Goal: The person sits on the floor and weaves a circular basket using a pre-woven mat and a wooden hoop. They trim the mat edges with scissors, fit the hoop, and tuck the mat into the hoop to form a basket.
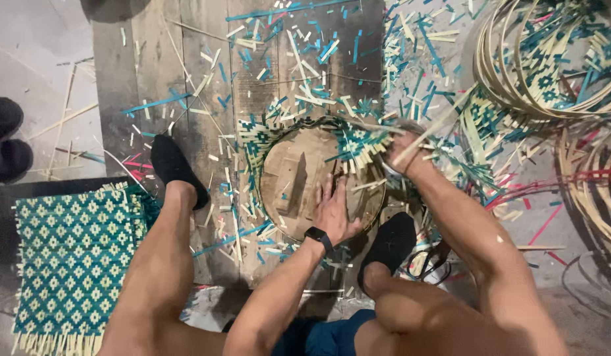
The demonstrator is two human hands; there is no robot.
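A round woven basket [319, 178] lies on the dark wooden boards [187, 66] between the person's two black-socked feet. Its middle is a bare, tan wooden disc, and around it runs a rim of teal and pale bamboo strips whose loose ends stick out like a fringe, thickest on the far and right sides.

The left hand [335, 211] lies flat on the wooden disc with its fingers [325, 191] spread apart and stretched toward the far rim; a black watch [319, 236] sits on the wrist just behind it. Beyond the fingertips the woven teal edge folds over the disc.

The right hand [404, 155] is at the right-hand rim, closed around a pale bamboo strip [427, 128] that slants up and away from the knuckles. The hand is blurred, so how tightly the fingers clamp the strip is hard to judge.

Cut-off bits of teal and pale strips [299, 59] litter the boards past both hands. Left of the left leg lies a flat woven mat [75, 257] in a teal and pale diamond pattern. To the upper right of the right hand sits a stack of bamboo hoops [549, 59].
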